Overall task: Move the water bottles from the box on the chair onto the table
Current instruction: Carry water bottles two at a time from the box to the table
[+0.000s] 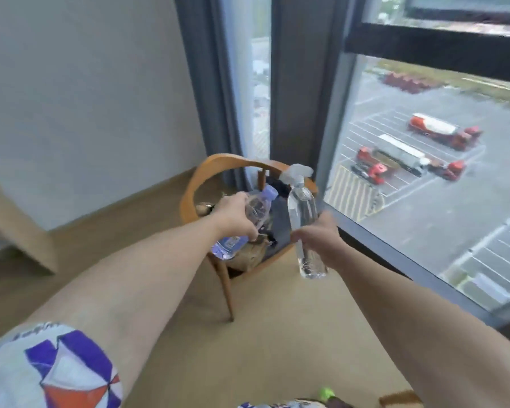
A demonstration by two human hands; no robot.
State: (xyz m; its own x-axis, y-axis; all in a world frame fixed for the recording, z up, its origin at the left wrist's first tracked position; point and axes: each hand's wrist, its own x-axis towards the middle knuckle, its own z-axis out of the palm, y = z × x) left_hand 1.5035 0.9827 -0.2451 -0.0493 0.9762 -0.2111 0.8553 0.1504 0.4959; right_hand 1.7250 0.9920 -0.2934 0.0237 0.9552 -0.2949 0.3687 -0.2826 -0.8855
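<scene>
Both hands loaded over the chair — carry step next.

My left hand (233, 214) grips a purple-capped bottle (242, 222), tilted; my right hand (315, 240) grips a tall clear bottle (302, 207), upright, above the wooden chair (195, 184) and its brown box (248, 256). I judge I must turn and find the table — not clearly in view.

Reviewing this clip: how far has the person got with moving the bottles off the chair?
Done: nothing shows on a table; no table top is clearly in view. In hand: the left hand grips a bottle with a purple cap and label, and the right hand grips a clear bottle, both held above the wooden chair. Left: carrying both to the table. The box's contents are too blurred to count.
</scene>
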